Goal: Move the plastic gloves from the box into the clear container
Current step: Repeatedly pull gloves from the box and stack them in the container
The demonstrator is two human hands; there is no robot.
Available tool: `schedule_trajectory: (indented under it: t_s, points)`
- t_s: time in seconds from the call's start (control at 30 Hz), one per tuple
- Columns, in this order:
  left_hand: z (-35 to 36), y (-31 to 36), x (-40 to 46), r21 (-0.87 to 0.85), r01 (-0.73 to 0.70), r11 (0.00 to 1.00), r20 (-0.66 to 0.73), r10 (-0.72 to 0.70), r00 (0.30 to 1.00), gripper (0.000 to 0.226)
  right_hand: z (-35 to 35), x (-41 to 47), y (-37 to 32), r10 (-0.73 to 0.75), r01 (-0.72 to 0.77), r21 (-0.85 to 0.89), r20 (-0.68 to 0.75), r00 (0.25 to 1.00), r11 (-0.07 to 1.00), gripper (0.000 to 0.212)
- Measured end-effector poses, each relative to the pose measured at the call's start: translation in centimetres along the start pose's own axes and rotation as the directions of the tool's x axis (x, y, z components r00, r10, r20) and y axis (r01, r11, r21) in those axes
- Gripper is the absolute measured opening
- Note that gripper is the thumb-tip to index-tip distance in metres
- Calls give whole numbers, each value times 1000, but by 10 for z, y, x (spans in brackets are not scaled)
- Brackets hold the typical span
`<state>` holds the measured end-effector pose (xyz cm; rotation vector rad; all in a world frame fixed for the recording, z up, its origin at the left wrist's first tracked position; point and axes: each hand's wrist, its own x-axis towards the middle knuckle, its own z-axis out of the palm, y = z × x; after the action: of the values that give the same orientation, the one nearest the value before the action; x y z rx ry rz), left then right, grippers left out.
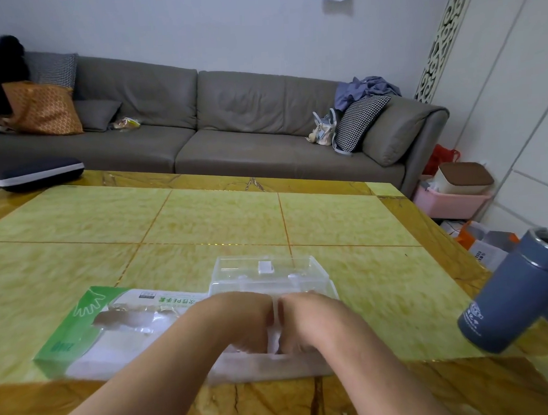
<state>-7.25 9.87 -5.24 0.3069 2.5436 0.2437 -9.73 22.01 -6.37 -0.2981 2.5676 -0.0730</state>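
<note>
The green-and-white glove box (92,331) lies flat on the table at the near left, its torn window facing up. Right of it stands the clear container (263,271), open, with its lid raised at the back. My left hand (240,320) and my right hand (307,323) are knuckle to knuckle inside the container, fingers bent downward and mostly hidden. A thin whitish wad of plastic gloves (274,334) shows between the two hands, which hold it low in the container.
A blue tumbler (518,293) stands near the table's right edge, close to my right forearm. The yellow-green tiled table (203,220) stretches ahead. Beyond it is a grey sofa (230,124) with cushions and bags.
</note>
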Motion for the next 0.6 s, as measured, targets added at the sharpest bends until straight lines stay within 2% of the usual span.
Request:
schedule_trajectory:
  t_s: [0.13,0.2,0.27,0.37,0.47,0.53,0.6]
  points:
    - [2,2,0,84,-3,996,0,3,1000,40,-2,6,-2,-10,13,-38,82,997,999,13]
    - [2,0,0,71,0,997,-27,2,1000,39,-4,4,-2,-1,5,-30,113,994,1000,21]
    - [2,-2,-2,49,5,999,-56,-2,998,37,-6,0,0,-24,24,6,74,997,1000,27]
    - [7,-8,-2,20,48,999,-163,-45,986,31,-6,-5,0,-35,36,-13,39,999,999,25]
    - [8,-5,-4,-64,46,997,-324,-65,944,19,-2,2,-4,-35,39,-61,56,998,997,5]
    - [7,1,-5,-121,7,993,-350,-49,935,16,-2,0,-7,-35,41,-65,89,995,997,17]
    - [7,6,-4,-97,8,995,-272,-34,962,13,-3,-3,-8,-33,37,-47,82,996,998,28]
